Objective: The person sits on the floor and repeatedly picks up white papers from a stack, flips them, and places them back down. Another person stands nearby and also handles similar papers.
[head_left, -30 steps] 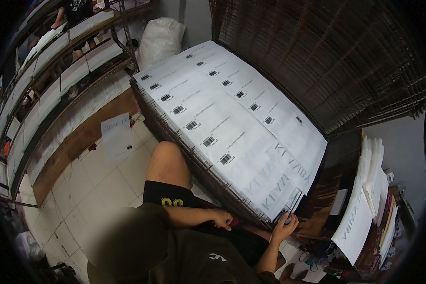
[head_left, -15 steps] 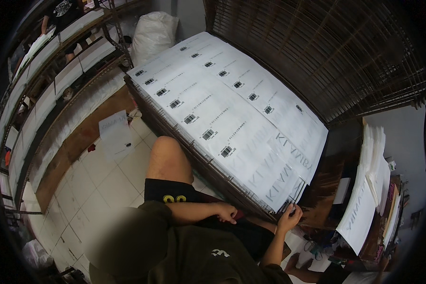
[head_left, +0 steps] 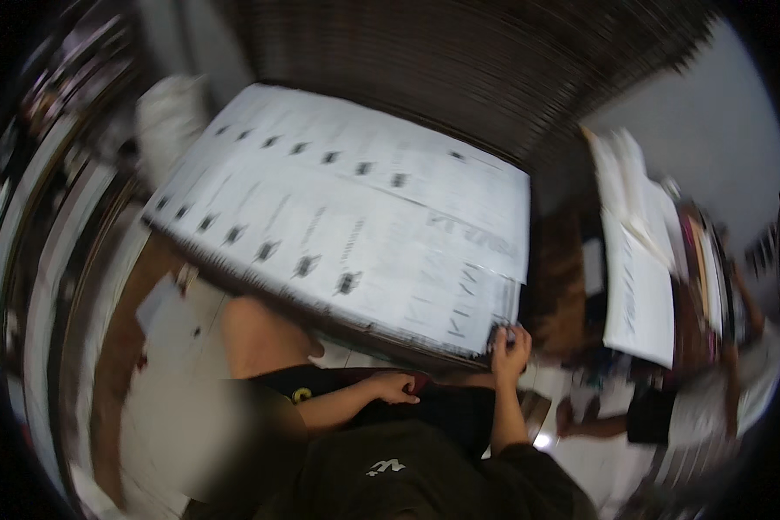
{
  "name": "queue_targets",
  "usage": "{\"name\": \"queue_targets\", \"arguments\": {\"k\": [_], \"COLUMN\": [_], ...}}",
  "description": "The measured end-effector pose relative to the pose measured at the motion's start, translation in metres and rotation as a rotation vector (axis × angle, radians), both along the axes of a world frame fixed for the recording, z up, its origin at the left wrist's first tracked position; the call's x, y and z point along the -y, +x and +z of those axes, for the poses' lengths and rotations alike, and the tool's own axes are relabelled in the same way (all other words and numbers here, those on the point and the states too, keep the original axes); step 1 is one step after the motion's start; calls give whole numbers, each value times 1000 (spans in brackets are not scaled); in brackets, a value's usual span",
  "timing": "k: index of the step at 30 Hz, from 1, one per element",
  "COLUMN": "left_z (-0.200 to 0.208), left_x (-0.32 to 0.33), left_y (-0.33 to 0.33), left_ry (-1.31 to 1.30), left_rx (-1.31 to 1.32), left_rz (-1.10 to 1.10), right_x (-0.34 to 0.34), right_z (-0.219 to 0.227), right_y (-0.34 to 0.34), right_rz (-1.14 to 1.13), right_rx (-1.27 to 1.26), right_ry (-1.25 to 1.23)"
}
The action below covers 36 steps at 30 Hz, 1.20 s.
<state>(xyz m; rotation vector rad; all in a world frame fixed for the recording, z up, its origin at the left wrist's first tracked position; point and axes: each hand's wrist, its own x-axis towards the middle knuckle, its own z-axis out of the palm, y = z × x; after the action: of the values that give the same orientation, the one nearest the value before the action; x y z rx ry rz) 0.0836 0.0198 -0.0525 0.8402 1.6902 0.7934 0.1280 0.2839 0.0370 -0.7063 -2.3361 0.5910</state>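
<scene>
A wire drying rack [head_left: 399, 342] lies level in front of me, its near edge close to my knees. White printed sheets [head_left: 381, 225] with rows of small dark marks and larger grey lettering cover it. My right hand [head_left: 512, 348] is at the rack's near right corner, its fingers closed around the dark wire end beside the sheets. My left hand [head_left: 393, 387] rests over my lap on the black shorts, fingers curled in. A dark red patch shows beside those fingers; whether they hold anything is hidden. The whole view is smeared by motion.
More wire racks [head_left: 459, 61] stand tilted up behind the sheets. Stacked paper [head_left: 637, 295] sits at the right on a brown wooden surface [head_left: 555, 269]. Another person [head_left: 711, 403] is at the far right. Shelves [head_left: 52, 260] line the left, near a white sack [head_left: 172, 121].
My view has swung to the right, so the rack and sheets sit further left and another person shows more at the right. Both hands stay at the same places.
</scene>
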Motion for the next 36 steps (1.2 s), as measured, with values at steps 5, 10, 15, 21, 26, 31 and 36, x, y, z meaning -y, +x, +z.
{"name": "queue_targets", "arguments": {"k": [5, 10, 15, 21, 26, 31, 36], "left_z": [-3, -2, 11, 12, -9, 2, 12], "left_x": [1, -11, -6, -6, -1, -7, -7], "left_y": [-9, -5, -3, -1, -2, -5, -2], "left_ry": [-26, -28, -59, -89, -60, -47, -67], "left_rx": [59, -146, 15, -36, 52, 244, 170], "left_rz": [18, -72, 1, -36, 34, 117, 105], "right_x": [7, -8, -9, -9, -9, -7, 28], "right_z": [32, 9, -4, -5, -5, 5, 82], "right_y": [-5, 1, 3, 4, 2, 7, 22], "right_rz": [-37, -59, -46, -32, -41, 69, 334], "right_rx": [128, -46, -100, -115, -169, -324, -509], "right_ry": [-68, -5, -3, 22, 54, 233, 240]}}
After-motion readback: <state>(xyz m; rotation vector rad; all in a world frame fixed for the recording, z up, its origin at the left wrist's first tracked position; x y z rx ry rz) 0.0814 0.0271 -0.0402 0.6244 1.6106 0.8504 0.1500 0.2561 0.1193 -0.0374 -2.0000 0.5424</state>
